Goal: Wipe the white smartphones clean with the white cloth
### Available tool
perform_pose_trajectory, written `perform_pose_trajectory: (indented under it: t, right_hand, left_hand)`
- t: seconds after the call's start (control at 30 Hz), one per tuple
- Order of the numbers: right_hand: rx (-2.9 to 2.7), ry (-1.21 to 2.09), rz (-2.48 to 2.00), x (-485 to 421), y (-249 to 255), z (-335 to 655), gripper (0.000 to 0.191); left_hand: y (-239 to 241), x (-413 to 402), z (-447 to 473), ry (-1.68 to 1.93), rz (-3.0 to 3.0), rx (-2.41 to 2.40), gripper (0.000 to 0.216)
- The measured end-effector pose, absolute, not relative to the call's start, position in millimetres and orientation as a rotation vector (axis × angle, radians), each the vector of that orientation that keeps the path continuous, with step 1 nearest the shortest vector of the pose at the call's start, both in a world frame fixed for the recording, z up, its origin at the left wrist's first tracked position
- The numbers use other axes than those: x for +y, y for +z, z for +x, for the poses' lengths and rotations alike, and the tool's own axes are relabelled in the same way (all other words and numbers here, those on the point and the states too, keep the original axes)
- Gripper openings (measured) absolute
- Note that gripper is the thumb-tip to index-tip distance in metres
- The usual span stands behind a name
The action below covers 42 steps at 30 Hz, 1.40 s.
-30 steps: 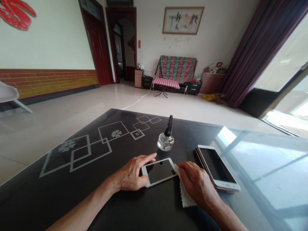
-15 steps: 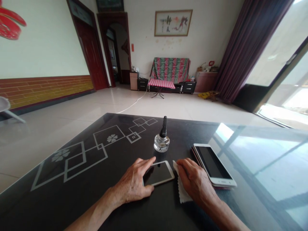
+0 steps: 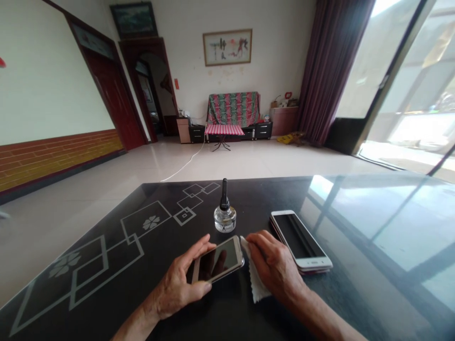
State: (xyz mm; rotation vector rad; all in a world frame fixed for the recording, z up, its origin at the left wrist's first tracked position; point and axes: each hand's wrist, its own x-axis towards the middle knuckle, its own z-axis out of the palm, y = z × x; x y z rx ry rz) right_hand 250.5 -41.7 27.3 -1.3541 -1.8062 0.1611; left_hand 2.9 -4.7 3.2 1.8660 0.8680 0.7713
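Observation:
My left hand (image 3: 177, 284) grips a white smartphone (image 3: 220, 260) by its edges and tilts it up off the black glass table (image 3: 106, 284), its dark screen reflecting my fingers. My right hand (image 3: 275, 267) lies just right of the phone, fingers closed over a white cloth (image 3: 253, 284) that rests on the table. A small clear glass bottle (image 3: 224, 215) with a black nozzle stands just behind the phone.
A stack of smartphones (image 3: 300, 241), white one on top, lies right of my right hand. The table has a grey square-and-clover pattern (image 3: 142, 225) at left. Beyond it are a tiled floor, a covered sofa (image 3: 232, 109), a doorway and dark curtains (image 3: 329, 66).
My left hand has lifted the phone from flat on the table to a tilted hold. The right hand has stayed on the cloth. The view has swung left.

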Motion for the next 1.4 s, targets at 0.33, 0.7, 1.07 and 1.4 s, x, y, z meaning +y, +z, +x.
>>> perform_pose_trajectory:
  t: [0.33,0.7,1.07,1.4]
  right_hand:
    - [-1.759,0.311,-1.183,-44.4,27.3,243.2,0.017]
    - [-1.69,0.366,-1.112,-52.6,22.8,231.6,0.016]
    - [-1.592,0.42,-1.125,-51.2,24.2,226.5,0.014]
    - [-1.636,0.396,-1.069,-54.8,27.7,222.8,0.014]
  left_hand:
    - [-2.9,-5.0,-0.5,0.752,1.778,0.837,0.081]
    - [2.3,-2.8,0.3,0.771,1.869,0.929,0.082]
    - [9.9,-4.9,6.3,0.791,2.092,0.984,0.081]
    - [23.6,-12.6,14.3,0.766,2.191,1.134,0.081]
